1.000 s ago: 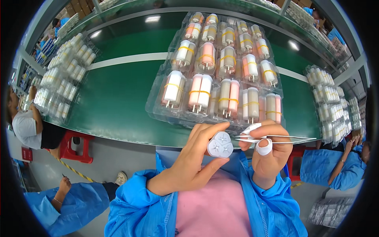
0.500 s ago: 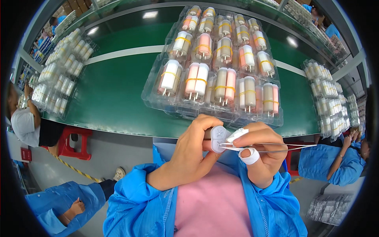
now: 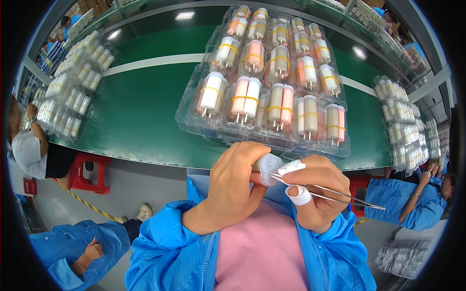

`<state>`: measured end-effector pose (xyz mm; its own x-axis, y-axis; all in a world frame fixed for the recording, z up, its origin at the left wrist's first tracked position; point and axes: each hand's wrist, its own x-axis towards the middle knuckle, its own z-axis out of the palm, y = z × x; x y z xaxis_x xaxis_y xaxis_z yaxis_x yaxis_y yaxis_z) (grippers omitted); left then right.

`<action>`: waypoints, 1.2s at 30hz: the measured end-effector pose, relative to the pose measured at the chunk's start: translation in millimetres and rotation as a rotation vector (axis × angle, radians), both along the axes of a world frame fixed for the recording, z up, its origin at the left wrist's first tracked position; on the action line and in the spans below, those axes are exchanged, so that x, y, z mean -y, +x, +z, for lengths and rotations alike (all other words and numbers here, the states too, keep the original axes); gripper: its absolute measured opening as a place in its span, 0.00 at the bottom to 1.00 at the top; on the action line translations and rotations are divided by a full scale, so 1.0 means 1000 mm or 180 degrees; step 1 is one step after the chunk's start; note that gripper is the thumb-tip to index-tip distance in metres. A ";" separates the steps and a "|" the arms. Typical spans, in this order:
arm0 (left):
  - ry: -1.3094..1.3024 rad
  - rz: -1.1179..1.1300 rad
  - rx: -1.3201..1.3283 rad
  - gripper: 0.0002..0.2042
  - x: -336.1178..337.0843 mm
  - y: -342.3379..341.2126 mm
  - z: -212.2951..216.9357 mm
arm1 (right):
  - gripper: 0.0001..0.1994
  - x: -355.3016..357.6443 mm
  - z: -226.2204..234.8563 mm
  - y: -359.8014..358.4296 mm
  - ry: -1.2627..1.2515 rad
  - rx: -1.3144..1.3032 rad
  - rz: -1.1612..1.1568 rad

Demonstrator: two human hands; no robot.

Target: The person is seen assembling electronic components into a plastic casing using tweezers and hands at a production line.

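Observation:
My left hand (image 3: 228, 186) is closed around a pair of joined cylinders whose pale grey oval end cap (image 3: 270, 169) faces right; its fingers hide most of the body. In my right hand (image 3: 320, 191) is a pair of metal tweezers (image 3: 335, 192), its tips touching or very close to the cap's face. White wrapping (image 3: 302, 195) circles my right thumb, and a white piece (image 3: 292, 167) sits by the index fingertip. Beyond my hands lies a clear plastic tray (image 3: 194, 121) with several twin cylinders (image 3: 245, 97) in white, grey and pink, banded in yellow, metal pins at their near ends.
The tray rests on a green bench (image 3: 131, 126) with a pale stripe. More loaded trays stand at the left (image 3: 73, 92) and right (image 3: 400, 126). Co-workers sit on both sides, with a red stool (image 3: 92, 174) at the left. A stack of clear trays (image 3: 403, 257) is low at the right.
The back end of the tweezers has swung downward, so they now slant. My right hand has shifted slightly left, while my left hand keeps hold of the cylinders.

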<state>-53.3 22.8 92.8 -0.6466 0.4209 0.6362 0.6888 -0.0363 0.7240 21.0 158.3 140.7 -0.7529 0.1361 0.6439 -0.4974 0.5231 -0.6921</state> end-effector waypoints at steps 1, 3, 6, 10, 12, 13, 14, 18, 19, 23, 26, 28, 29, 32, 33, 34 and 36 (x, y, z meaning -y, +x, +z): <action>-0.0006 0.0007 -0.0008 0.29 0.000 0.000 0.000 | 0.11 -0.001 -0.001 0.000 0.0046 -0.0054 0.0007; -0.0019 0.0027 -0.0022 0.29 0.000 0.001 0.001 | 0.12 -0.001 -0.001 0.000 0.0100 -0.0102 0.0029; -0.0043 0.0046 -0.0012 0.29 0.000 0.002 0.000 | 0.13 0.000 -0.001 0.002 0.0179 -0.0136 0.0037; -0.0033 0.0052 0.0023 0.28 0.001 0.003 0.000 | 0.14 0.002 -0.003 0.001 0.0387 -0.0284 -0.0031; -0.0010 0.0073 0.0034 0.28 0.000 0.003 -0.001 | 0.14 0.003 -0.003 0.001 0.0444 -0.0322 -0.0040; -0.0023 0.0080 0.0022 0.28 0.001 0.003 0.000 | 0.14 0.003 -0.004 0.000 0.0459 -0.0332 -0.0039; -0.0037 0.0088 0.0009 0.28 0.001 0.003 0.001 | 0.14 0.003 -0.004 0.000 0.0474 -0.0342 -0.0038; -0.0060 0.0099 -0.0031 0.28 0.001 0.003 0.001 | 0.15 0.004 -0.004 0.000 0.0476 -0.0367 -0.0071; -0.0061 0.0098 -0.0013 0.28 0.001 0.003 0.001 | 0.15 0.004 -0.004 0.000 0.0488 -0.0373 -0.0064; -0.0028 0.0055 0.0025 0.28 0.001 0.003 0.001 | 0.15 0.004 -0.005 -0.001 0.0518 -0.0453 -0.0048; -0.0013 0.0044 0.0051 0.29 0.001 0.003 0.000 | 0.15 0.005 -0.005 0.000 0.0594 -0.0467 -0.0055; -0.0015 0.0036 0.0080 0.29 0.001 0.004 0.000 | 0.15 0.005 -0.005 0.000 0.0609 -0.0488 -0.0060; -0.0018 0.0032 0.0097 0.29 0.002 0.004 0.000 | 0.14 0.005 -0.005 0.000 0.0616 -0.0499 -0.0062; -0.0013 0.0001 0.0122 0.29 0.002 0.004 0.000 | 0.14 0.004 -0.005 -0.001 0.0675 -0.0543 -0.0078; -0.0009 -0.0016 0.0127 0.30 0.002 0.004 -0.001 | 0.13 0.004 -0.005 -0.001 0.0635 -0.0472 -0.0075; 0.0021 -0.0094 0.0219 0.29 0.002 0.004 -0.001 | 0.13 0.004 -0.004 0.001 0.0595 -0.0402 -0.0075; 0.0076 -0.0230 0.0409 0.29 0.003 0.003 -0.005 | 0.12 0.004 -0.003 0.002 0.0359 -0.0259 -0.0046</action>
